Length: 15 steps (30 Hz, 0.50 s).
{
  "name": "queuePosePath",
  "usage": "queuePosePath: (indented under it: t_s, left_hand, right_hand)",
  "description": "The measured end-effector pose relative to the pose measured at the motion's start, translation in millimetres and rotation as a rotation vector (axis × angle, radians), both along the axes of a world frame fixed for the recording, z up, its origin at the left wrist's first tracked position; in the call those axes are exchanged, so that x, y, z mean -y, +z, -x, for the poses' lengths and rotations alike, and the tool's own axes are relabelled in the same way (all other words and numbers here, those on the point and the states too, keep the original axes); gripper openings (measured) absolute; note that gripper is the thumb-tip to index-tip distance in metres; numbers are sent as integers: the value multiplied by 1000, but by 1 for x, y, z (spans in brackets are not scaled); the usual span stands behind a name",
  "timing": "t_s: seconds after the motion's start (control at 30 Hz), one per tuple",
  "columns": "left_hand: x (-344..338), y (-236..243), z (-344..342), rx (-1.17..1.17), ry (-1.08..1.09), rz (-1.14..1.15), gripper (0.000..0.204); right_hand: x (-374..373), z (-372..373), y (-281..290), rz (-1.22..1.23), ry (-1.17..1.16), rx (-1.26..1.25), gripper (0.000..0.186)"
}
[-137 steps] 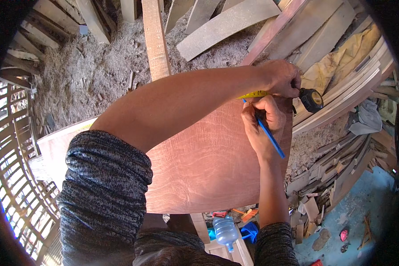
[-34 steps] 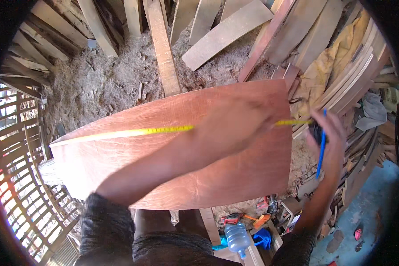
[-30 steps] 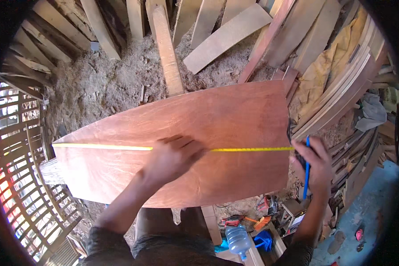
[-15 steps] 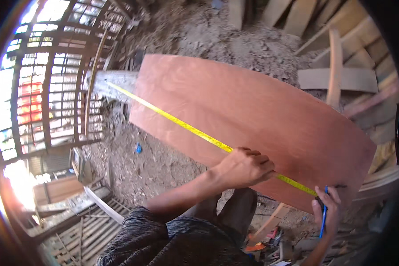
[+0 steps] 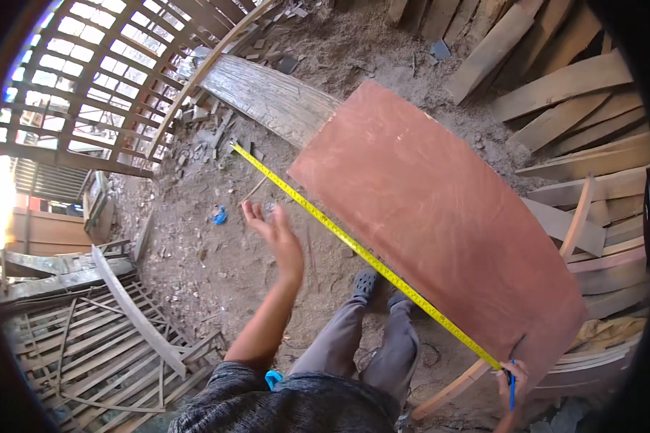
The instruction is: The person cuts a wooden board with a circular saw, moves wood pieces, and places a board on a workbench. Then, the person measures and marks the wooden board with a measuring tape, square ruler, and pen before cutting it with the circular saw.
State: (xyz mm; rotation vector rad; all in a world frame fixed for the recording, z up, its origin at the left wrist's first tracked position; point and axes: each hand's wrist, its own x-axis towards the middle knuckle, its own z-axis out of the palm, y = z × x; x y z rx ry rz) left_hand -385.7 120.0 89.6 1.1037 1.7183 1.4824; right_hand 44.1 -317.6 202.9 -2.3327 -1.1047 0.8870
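A: Quick, what's changing?

B: Left hand (image 5: 276, 234) is no longer gripping the yellow tape measure (image 5: 368, 256), as it was half a second ago. Now it's hovering near the blade, fingers spreading apart, holding nothing.

A: Right hand (image 5: 514, 381)?

B: Still grasping the case end of the tape, low by the board's right end, most of the case hiding in the grip. It's also keeping hold of a blue pencil (image 5: 513, 393), which is pointing down out of the fingers.

A: Where's the blade going?

B: It's no longer crossing the reddish board (image 5: 440, 209). It's running along the near long edge, free end reaching past the left corner and hanging over the dirt ground (image 5: 202, 231). Can't tell if it's touching the edge.

A: And the board?

B: It's lying in front of the person, slanting across the view, left end overlapping a weathered plank (image 5: 267, 101).

A: Meaning for the work?

B: My judgement: the right hand alone is carrying the tape, the left is being freed up, and nothing is being measured across the board's face right now
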Motion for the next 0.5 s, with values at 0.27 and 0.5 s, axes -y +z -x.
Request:
queuePosePath:
  t_s: [0.27, 0.5]
  left_hand:
    - [-43, -20, 22, 504, -126, 235, 79]
    - [-13, -35, 10, 553, -341, 331, 26]
  right_hand:
    - [16, 36, 6, 29, 36, -55, 28]
    - [-23, 60, -7, -2, -1, -90, 35]
